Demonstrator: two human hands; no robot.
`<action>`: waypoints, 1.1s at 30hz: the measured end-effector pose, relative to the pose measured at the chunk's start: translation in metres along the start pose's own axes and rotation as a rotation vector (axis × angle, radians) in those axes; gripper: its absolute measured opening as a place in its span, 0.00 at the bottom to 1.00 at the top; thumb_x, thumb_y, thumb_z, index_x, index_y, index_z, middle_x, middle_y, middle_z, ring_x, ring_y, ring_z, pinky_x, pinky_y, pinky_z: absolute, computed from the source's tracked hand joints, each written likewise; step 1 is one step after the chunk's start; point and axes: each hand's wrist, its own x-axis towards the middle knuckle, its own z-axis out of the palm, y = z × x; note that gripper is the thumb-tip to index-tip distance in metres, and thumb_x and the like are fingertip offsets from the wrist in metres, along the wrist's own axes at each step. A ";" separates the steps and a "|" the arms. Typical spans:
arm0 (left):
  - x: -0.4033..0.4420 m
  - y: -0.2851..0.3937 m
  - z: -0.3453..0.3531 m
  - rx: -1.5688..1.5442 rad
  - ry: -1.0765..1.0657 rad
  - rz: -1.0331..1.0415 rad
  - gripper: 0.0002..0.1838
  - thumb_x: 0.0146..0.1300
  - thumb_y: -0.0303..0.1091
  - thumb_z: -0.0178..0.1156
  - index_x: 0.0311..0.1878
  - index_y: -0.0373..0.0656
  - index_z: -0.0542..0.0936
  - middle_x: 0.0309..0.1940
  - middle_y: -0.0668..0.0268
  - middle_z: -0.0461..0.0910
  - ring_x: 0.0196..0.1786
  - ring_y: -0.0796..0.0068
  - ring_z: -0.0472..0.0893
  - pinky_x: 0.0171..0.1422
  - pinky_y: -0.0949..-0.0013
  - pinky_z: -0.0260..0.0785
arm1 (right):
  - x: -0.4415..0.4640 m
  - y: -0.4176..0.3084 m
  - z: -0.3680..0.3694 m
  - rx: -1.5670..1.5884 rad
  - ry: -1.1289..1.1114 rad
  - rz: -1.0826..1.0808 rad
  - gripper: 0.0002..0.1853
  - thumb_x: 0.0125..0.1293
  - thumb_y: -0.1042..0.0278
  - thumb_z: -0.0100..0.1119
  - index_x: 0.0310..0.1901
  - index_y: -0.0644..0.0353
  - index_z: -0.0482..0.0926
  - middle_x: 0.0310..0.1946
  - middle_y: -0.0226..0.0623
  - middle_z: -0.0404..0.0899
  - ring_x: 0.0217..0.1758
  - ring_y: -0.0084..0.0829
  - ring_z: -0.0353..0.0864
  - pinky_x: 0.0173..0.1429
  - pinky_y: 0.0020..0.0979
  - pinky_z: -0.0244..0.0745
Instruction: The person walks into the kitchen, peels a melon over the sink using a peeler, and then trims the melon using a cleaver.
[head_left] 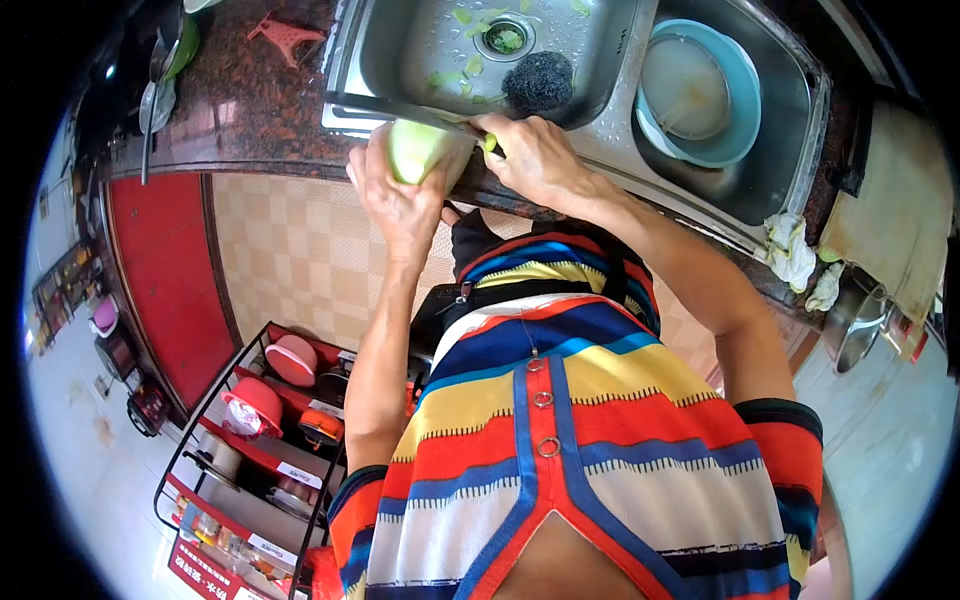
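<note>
A pale green gourd [415,150] is in the person's left hand [398,200], fingers and thumb curled around its sides, at the front edge of the sink [610,150]. The right hand [540,160], just beside the gourd's right side, is wrapped around the yellow-green handle of a knife [400,107], whose dark blade passes along the gourd's far side.

The sink has 2 bowls: the left holds green peelings [472,67] and a dark scouring pad [539,82] near the drain; the right holds a light blue basin [737,62]. Around it runs a dark red speckled worktop [225,120], with a red plastic piece [288,38] on it. Below are a beige checked floor [300,250], a red cabinet door [165,270] and a rack [262,345] with red and pink bowls.

The gourd's smooth light green face points up toward the camera; its long axis cannot be told, being partly covered. The knife lies roughly crosswise, tip leftward.
</note>
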 end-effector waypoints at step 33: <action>0.023 -0.030 -0.025 -0.350 -0.139 -0.324 0.27 0.36 0.27 0.64 0.47 0.36 0.77 0.38 0.57 0.73 0.41 0.63 0.76 0.48 0.65 0.69 | 0.033 0.003 -0.006 0.021 -0.143 -0.153 0.17 0.56 0.69 0.60 0.48 0.62 0.77 0.28 0.51 0.81 0.31 0.49 0.82 0.36 0.40 0.77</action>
